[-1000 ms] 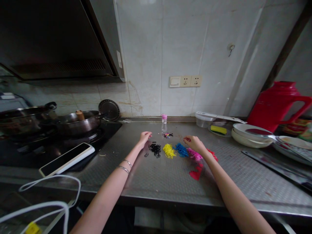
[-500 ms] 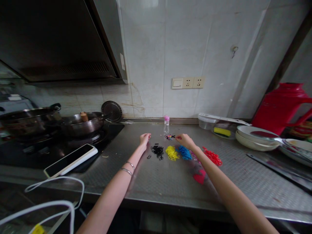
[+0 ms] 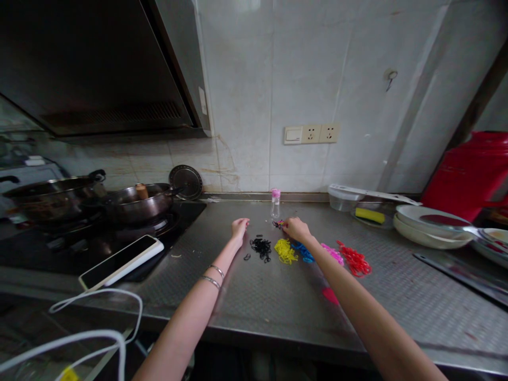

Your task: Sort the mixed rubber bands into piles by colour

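My left hand point(image 3: 239, 228) is closed in a pinch above the counter, behind the black rubber bands point(image 3: 261, 247); anything between its fingertips is too small to make out. To the right, my right hand point(image 3: 297, 229) reaches with pinched fingertips to a small mixed-colour pile of rubber bands point(image 3: 278, 224). What those fingers grip is hidden. Sorted heaps lie nearer me: yellow rubber bands point(image 3: 286, 251), blue ones point(image 3: 304, 251) partly under my right wrist, pink ones point(image 3: 332, 254) and red ones point(image 3: 355, 259). A small clear bottle with a pink cap point(image 3: 275, 203) stands behind the mixed pile.
A clear bag with a pink-red print point(image 3: 330, 295) lies under my right forearm. Left are a white device point(image 3: 121, 262), a white cable point(image 3: 138, 307) and a pan point(image 3: 138, 203) on the stove. Bowls point(image 3: 428, 230), a yellow sponge point(image 3: 370, 215) and a red thermos point(image 3: 464, 174) stand right.
My right hand has moved slightly left and closer over the mixed pile. My left hand stays pinched in nearly the same place. The whole view has shifted a little.
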The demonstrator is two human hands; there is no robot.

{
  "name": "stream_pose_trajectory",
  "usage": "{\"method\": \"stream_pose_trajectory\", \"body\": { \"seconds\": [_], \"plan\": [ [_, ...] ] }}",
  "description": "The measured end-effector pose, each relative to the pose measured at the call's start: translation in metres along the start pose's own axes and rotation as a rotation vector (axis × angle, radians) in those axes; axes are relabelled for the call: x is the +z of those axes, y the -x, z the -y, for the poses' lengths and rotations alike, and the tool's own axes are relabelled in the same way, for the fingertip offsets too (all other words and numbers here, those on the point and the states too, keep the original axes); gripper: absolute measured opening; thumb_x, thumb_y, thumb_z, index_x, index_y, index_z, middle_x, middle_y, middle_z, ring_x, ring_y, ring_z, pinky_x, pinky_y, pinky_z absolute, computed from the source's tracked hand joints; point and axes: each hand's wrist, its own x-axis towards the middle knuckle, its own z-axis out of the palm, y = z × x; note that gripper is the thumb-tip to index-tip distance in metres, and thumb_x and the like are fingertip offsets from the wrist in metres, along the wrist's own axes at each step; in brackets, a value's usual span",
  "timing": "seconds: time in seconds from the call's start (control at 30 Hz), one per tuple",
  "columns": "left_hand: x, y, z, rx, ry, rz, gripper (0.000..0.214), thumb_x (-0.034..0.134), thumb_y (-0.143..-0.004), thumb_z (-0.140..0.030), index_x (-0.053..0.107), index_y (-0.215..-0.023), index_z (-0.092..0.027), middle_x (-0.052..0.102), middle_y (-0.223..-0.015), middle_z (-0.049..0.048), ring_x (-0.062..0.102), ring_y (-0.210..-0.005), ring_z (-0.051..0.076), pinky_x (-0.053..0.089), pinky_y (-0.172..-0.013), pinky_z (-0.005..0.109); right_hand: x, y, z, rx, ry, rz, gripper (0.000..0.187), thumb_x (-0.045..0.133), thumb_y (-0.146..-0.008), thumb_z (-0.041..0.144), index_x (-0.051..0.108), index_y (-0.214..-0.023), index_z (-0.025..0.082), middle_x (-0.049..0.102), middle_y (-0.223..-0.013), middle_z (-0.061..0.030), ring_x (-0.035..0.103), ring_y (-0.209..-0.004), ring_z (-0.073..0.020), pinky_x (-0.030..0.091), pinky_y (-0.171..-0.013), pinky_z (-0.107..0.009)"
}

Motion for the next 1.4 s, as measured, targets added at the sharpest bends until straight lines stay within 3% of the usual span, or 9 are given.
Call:
{"method": "stream_pose_trajectory", "body": {
  "seconds": [0.2,0.37,0.57,0.7,0.87,1.17,1.4],
  "plan": [
    [0.0,0.002,-0.001,0.022,-0.044,0.015,0.013,0.057,-0.061,-0.022,0.063,-0.063,-0.011,0.057,-0.056,0.002,0.044,-0.049,0.006,0.03,-0.046,0.018,0.001,-0.001,0.0,0.007,-0.036,-0.042,0.024,0.047,-0.078,0.027,0.068,-0.085,0.02,0.065,-0.092,-0.0087,0.058,-0.085,-0.0179,0.043,-0.066,-0.022],
    [0.0,0.001,-0.001,0.034,-0.053,0.019,0.012,0.056,-0.06,-0.021,0.062,-0.061,-0.011,0.056,-0.056,0.0017,0.044,-0.049,0.006,0.029,-0.046,0.019,0.001,-0.003,-0.01,0.019,-0.212,-0.076,0.024,0.049,-0.076,0.032,0.069,-0.087,0.024,0.068,-0.087,-0.0046,0.06,-0.077,-0.0156,0.041,-0.061,-0.019],
    [0.0,0.0,0.001,0.032,-0.063,0.021,0.014,0.056,-0.061,-0.022,0.063,-0.063,-0.01,0.057,-0.056,0.0023,0.044,-0.049,0.007,0.03,-0.046,0.019,-0.013,0.0,-0.037,-0.127,-0.341,-0.104,0.023,0.054,-0.072,0.028,0.071,-0.084,0.019,0.069,-0.082,-0.0042,0.059,-0.07,-0.0149,0.043,-0.062,-0.021],
    [0.0,0.0,0.002,0.035,-0.079,0.019,0.013,0.055,-0.061,-0.022,0.063,-0.063,-0.011,0.056,-0.055,0.0019,0.044,-0.049,0.007,0.029,-0.046,0.018,-0.027,0.015,-0.059,-0.222,-0.323,-0.014,0.018,0.056,-0.068,0.023,0.071,-0.077,0.019,0.069,-0.078,-0.0033,0.059,-0.069,-0.0149,0.044,-0.064,-0.022],
    [0.0,0.0,0.001,0.054,-0.083,0.022,0.012,0.056,-0.06,-0.021,0.063,-0.061,-0.012,0.056,-0.055,0.0019,0.045,-0.051,0.007,0.031,-0.047,0.019,-0.036,0.032,-0.076,-0.235,-0.292,0.122,0.017,0.057,-0.066,0.021,0.071,-0.075,0.02,0.069,-0.077,-0.0022,0.06,-0.069,-0.0153,0.044,-0.065,-0.021],
    [0.0,0.003,-0.001,0.044,-0.092,0.017,0.011,0.056,-0.059,-0.021,0.063,-0.06,-0.012,0.058,-0.057,0.0031,0.048,-0.054,0.009,0.032,-0.049,0.019,-0.033,0.047,-0.079,-0.14,-0.43,-0.11,0.031,0.052,-0.072,0.034,0.068,-0.092,0.016,0.069,-0.083,-0.0046,0.06,-0.07,-0.016,0.044,-0.065,-0.022],
    [0.001,0.007,-0.005,0.092,-0.175,0.076,0.012,0.056,-0.061,-0.021,0.065,-0.06,-0.013,0.059,-0.057,0.0036,0.049,-0.055,0.01,0.034,-0.051,0.02,-0.02,0.055,-0.096,-0.088,-0.334,-0.14,0.03,0.049,-0.073,0.031,0.068,-0.091,0.016,0.069,-0.078,-0.0056,0.06,-0.068,-0.0162,0.043,-0.063,-0.023]
  ]
}}
